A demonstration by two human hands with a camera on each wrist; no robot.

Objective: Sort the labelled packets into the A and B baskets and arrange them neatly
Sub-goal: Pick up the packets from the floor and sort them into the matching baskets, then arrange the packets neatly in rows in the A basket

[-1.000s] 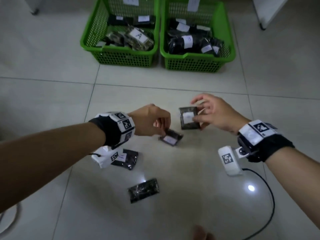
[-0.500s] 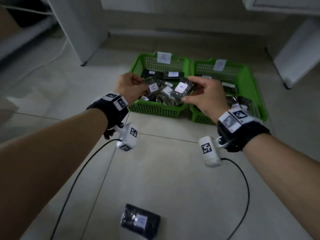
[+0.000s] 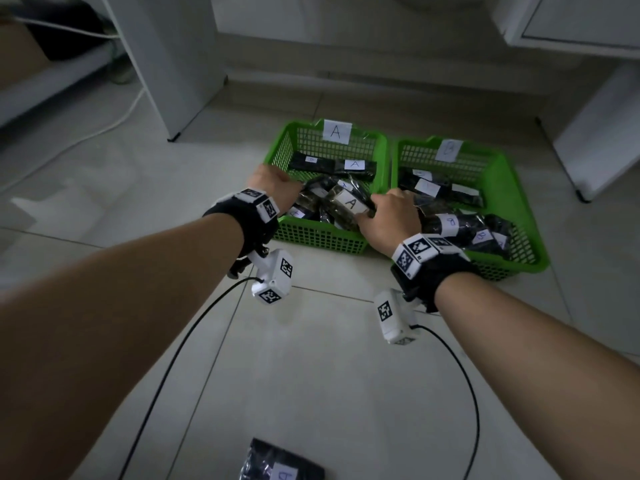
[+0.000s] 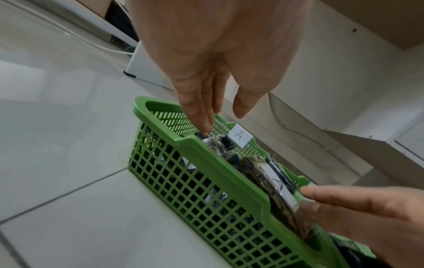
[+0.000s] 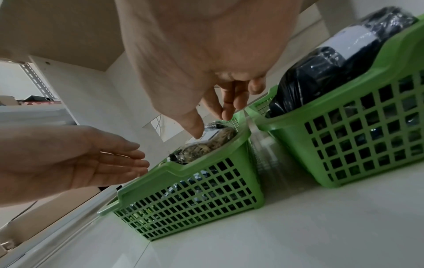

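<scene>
Hands work together over the A basket [image 3: 322, 233]. The right hand [image 3: 389, 220] pinches the top packet [image 3: 346, 206] at its near end, thumb on the white A label and fingers curled above it. The left hand [image 3: 277, 187] has straight, relaxed fingers and holds nothing; its fingertips [image 4: 204, 127] reach down to the packets at the left side of the basket.

The packet looks light, soft and crinkly, with a glossy, probably slippery film, so I judge a pinch on the flat faces near one end is best, not on the loose edge.

Two green baskets stand side by side on the floor, the A one and the B basket [image 3: 512, 202]. Each holds several packets, overlapping, so an exact count is not possible. One more packet [image 3: 284, 462] lies on the floor near the person.
</scene>
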